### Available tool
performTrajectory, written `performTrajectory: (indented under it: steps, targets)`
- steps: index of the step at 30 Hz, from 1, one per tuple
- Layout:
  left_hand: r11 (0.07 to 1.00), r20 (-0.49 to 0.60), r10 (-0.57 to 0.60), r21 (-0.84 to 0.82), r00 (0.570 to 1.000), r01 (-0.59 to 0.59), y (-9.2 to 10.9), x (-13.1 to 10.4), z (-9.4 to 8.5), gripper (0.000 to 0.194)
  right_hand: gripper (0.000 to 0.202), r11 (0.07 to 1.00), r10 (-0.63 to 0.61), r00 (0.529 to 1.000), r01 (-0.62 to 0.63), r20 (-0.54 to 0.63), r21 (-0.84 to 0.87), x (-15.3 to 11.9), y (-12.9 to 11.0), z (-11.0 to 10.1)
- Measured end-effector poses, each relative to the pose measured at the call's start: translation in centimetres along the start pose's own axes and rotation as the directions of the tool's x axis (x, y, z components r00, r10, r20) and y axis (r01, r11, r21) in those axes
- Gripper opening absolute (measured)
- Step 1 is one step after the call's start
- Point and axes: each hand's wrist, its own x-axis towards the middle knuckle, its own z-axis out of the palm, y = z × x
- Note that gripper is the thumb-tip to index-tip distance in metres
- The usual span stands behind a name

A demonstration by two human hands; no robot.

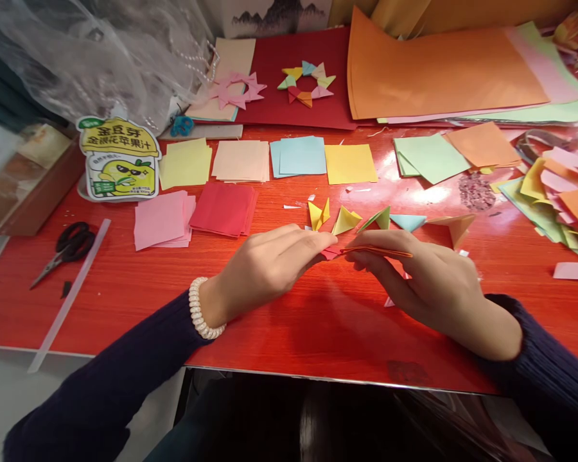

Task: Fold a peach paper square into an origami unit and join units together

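My left hand is closed, with its fingertips on a small folded red paper piece. Between the fingers of my right hand is a folded orange paper piece, its end meeting the red one. Just behind my hands stand folded paper pieces: a yellow one, a paler yellow one, a green one, a blue one and a tan one. A bit of pink paper shows under my right hand, mostly hidden.
Square paper stacks lie behind, among them red, pink and blue. Scissors and a translucent strip are at left. A multicolour paper ring and pink ring sit at the back. Paper scraps heap at right.
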Motion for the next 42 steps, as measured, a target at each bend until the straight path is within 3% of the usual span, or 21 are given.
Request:
performTrajectory:
  steps: [18,23,26,28,32,34,37,42]
  targets:
    - [0.998,-0.026,-0.034,-0.051,0.999,0.033,0.6,0.3,0.3,0.013,0.011,0.997,-0.063,0.997,0.062,-0.035,-0.043,-0.2,0.2,0.1]
    - [0.999,-0.025,-0.049,-0.024,0.998,0.048,0.7,0.4,0.3,0.013,0.007,1.0,-0.025,0.999,0.026,-0.036,0.01,-0.2,0.0,-0.1]
    - [0.996,-0.028,-0.078,-0.047,0.997,0.076,0.8,0.5,0.2,0.014,0.007,0.989,0.059,0.998,-0.058,-0.007,0.134,0.0,-0.2,-0.2]
    - [0.988,-0.049,-0.114,-0.107,0.992,0.109,0.9,0.5,0.1,0.021,0.008,0.928,0.172,0.985,-0.171,0.028,0.331,0.1,-0.3,-0.3]
    - [0.943,-0.049,-0.205,-0.278,0.978,0.184,1.0,0.5,0.0,0.029,0.016,0.598,0.314,0.924,-0.371,0.218,0.711,0.6,-0.7,-0.3]
    - [0.913,-0.009,-0.272,-0.319,0.962,0.255,1.0,0.6,0.0,0.021,0.018,0.465,0.308,0.9,-0.426,0.309,0.776,0.8,-0.8,-0.2]
    - [0.871,0.052,-0.35,-0.349,0.935,0.345,1.0,0.7,-0.1,0.008,0.016,0.349,0.295,0.881,-0.46,0.37,0.816,0.9,-0.8,0.0]
    - [0.915,0.043,-0.287,-0.284,0.957,0.288,1.4,0.8,-0.2,0.011,0.013,0.265,0.279,0.869,-0.478,0.407,0.838,0.9,-0.9,0.3]
